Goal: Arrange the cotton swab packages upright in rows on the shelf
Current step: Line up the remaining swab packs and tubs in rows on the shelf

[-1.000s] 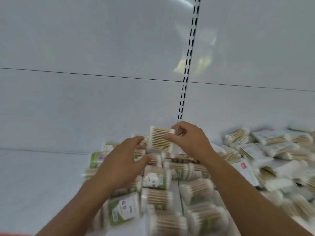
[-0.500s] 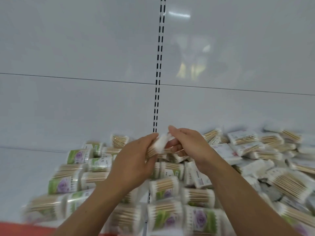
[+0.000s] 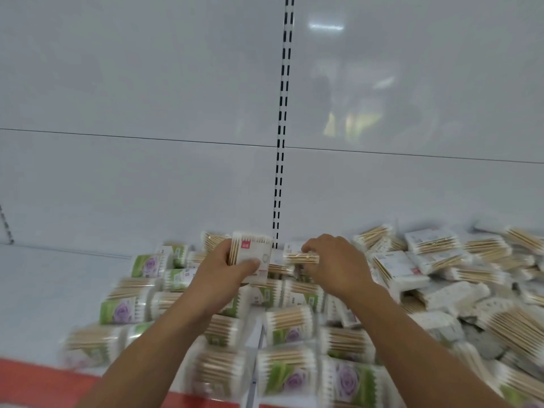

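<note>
– Holding: one white pack (image 3: 251,254), upright, gripped in our left hand (image 3: 223,270), at the back of the shelf (image 3: 59,284).
– Our right hand (image 3: 335,266) pinches a flat pack (image 3: 303,258). We stand both snug, labels forward.

Both arms are bare and are stretching up and forward from the bottom edge, the left forearm (image 3: 164,343) slanting right and the right forearm (image 3: 412,334) slanting left, so the hands are sitting close together but apart. The left hand (image 3: 226,272) is gripping a white package (image 3: 253,251) upright, thumb lying across its front and fingers wrapping behind. The right hand (image 3: 338,263), knuckles up, is curling its fingers down onto a flat package (image 3: 304,258) and pinching it.
</note>
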{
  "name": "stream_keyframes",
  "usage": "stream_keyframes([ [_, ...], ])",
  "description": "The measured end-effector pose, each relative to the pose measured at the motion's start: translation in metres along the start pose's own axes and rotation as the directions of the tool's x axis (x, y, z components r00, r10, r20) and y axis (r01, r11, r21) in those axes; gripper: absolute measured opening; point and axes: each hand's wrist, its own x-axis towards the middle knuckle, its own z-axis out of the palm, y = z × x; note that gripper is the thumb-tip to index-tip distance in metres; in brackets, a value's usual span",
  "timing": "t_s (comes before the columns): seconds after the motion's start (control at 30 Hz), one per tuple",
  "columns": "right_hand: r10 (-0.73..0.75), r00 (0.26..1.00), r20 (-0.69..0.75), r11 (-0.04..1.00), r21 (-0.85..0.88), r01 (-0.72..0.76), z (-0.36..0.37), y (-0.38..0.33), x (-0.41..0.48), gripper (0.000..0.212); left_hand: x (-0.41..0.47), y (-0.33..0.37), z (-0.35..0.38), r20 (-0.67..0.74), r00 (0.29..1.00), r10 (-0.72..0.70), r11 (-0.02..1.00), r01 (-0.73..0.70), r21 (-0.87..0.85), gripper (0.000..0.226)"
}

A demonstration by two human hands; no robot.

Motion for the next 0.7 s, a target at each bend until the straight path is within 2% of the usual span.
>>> stream_keyframes([
  [0.17,0.031,0.985,-0.170,0.993,0.118,-0.011,-0.005,0.007,-0.009,0.025,0.000,-0.002,0.004,0.015,0.996,-0.092,0.964,0.093,-0.248,0.020],
  [0.2,0.014,0.987,-0.162,0.992,0.127,0.007,-0.006,0.007,-0.010,0.026,0.001,-0.002,0.005,0.017,0.995,-0.101,0.961,0.102,-0.258,0.021],
  [0.3,-0.038,0.999,0.005,0.993,0.108,0.038,-0.002,0.003,-0.010,0.046,0.000,0.000,0.008,0.015,0.995,-0.098,0.964,0.099,-0.249,0.020],
  [0.37,-0.038,0.996,0.079,0.998,0.054,0.034,0.003,-0.001,-0.007,0.049,-0.002,0.001,0.008,0.020,0.995,-0.095,0.965,0.097,-0.244,0.020],
  [0.53,-0.009,1.000,-0.021,1.000,-0.024,0.008,0.009,-0.007,0.000,0.037,-0.007,-0.003,0.004,0.014,0.995,-0.097,0.973,0.098,-0.207,0.022],
  [0.63,0.029,0.999,-0.038,0.998,0.062,-0.027,0.009,-0.006,0.002,0.039,-0.006,-0.005,0.003,0.011,0.994,-0.107,0.972,0.107,-0.209,0.024],
  [0.7,0.060,0.992,-0.109,0.979,0.202,-0.037,0.007,-0.001,-0.001,0.036,-0.002,-0.005,0.004,0.016,0.992,-0.124,0.960,0.124,-0.250,0.025],
])
